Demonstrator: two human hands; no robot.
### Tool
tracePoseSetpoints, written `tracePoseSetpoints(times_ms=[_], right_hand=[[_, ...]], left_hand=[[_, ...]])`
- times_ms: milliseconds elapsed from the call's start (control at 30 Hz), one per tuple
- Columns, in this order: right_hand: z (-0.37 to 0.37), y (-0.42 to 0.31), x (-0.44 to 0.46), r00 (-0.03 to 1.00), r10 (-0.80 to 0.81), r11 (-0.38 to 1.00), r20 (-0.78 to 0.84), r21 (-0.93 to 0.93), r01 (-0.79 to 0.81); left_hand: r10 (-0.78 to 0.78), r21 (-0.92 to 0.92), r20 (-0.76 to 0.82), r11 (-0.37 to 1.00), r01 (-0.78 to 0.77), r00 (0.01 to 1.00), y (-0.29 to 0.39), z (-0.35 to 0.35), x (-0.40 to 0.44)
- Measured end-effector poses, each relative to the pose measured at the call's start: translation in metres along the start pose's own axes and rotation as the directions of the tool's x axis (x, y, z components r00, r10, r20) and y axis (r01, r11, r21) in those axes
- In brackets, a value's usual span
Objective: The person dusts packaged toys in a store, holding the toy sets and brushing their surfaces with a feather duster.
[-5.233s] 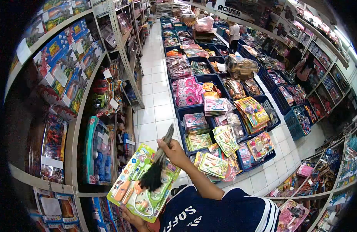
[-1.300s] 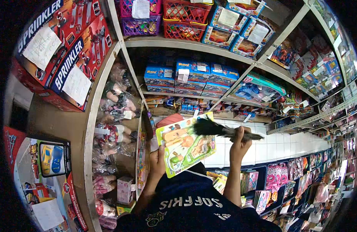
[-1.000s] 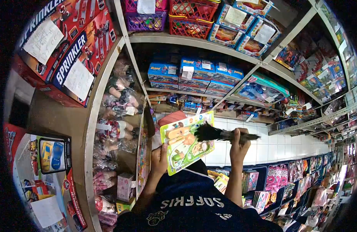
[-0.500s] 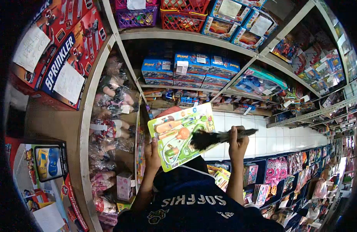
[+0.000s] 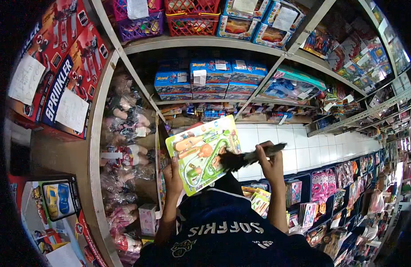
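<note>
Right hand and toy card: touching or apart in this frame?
Apart. The head view shows floor tiles between the right hand and the toy card; the brush in that hand spans the gap.

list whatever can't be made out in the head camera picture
- Head view: part of the carded toy set, hidden under the bristly end of the black duster.
- Head view: most fingers of the left hand, hidden behind that card.
- Head view: top of the upper red basket, cut off by the upper edge.
- Head view: the writing on the paper note on the front SPRINKLER box, too small and faint.
</note>
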State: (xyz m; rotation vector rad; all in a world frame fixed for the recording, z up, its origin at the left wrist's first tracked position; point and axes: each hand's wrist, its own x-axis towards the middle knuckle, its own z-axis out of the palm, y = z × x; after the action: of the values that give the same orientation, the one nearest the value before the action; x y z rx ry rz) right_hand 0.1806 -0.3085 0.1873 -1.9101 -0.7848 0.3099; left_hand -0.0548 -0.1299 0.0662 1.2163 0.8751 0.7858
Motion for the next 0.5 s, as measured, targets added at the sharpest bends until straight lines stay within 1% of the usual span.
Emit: tracePoseSetpoints(times_ms=[33,67,100,133,167,233,267,333,367,433,467,500], right_hand=[[0.0,0.004,0.0,1.0,0.003,1.0,-0.007,0.003,-0.003],[0.001,0.01,0.002,0.998,-0.006,1.0,-0.065,-0.006,0.006],[0.002,0.011,0.005,0.992,-0.017,1.0,-0.122,-0.015,0.015],[-0.002,0.006,0.007,0.987,-0.072,0.995,-0.145,-0.082,0.061],[-0.003,0.004,0.007,0.987,-0.071,0.995,-0.146,-0.077,0.061],[-0.004,0.004,0.008,0.998,0.033,0.999,-0.05,0.033,-0.032],[-0.004,0.019,0.006,0.999,0.039,0.999,0.027,0.018,-0.04],[-0.006,0.014,0.006,0.983,0.13,0.989,0.13,0.056,-0.138],[-0.003,0.017,0.007,0.993,0.084,0.99,0.087,0.11,-0.094],[0.0,0.026,0.011,0.997,0.05,0.995,-0.053,0.094,-0.045],[-0.002,0.028,0.013,0.992,0.07,0.996,-0.104,0.064,-0.064],[-0.004,0.028,0.015,0.992,0.07,0.996,-0.106,0.069,-0.063]], left_hand=[[-0.002,-0.017,-0.007,1.0,0.002,1.0,0.0,0.0,0.001],[0.0,-0.012,-0.001,1.0,0.0,1.0,0.0,0.002,0.002],[0.011,-0.037,-0.037,0.999,-0.012,0.999,0.006,0.008,0.002],[0.02,-0.062,-0.075,0.998,-0.025,0.997,0.009,0.01,0.002],[0.023,-0.058,-0.075,0.998,-0.027,0.997,0.007,0.009,0.003],[0.018,-0.024,-0.068,1.0,-0.019,0.998,-0.001,0.004,0.006],[0.023,-0.02,-0.064,0.999,-0.025,0.998,-0.004,0.005,0.007],[0.055,-0.069,-0.146,0.996,-0.065,0.988,-0.007,0.01,0.01],[0.065,-0.069,-0.141,0.995,-0.075,0.988,-0.007,0.009,0.01],[0.066,0.041,-0.076,0.997,-0.063,0.995,-0.003,0.005,0.01],[0.097,0.027,-0.086,0.995,-0.095,0.992,-0.003,0.009,0.012],[0.101,0.031,-0.085,0.995,-0.099,0.991,-0.002,0.008,0.012]])
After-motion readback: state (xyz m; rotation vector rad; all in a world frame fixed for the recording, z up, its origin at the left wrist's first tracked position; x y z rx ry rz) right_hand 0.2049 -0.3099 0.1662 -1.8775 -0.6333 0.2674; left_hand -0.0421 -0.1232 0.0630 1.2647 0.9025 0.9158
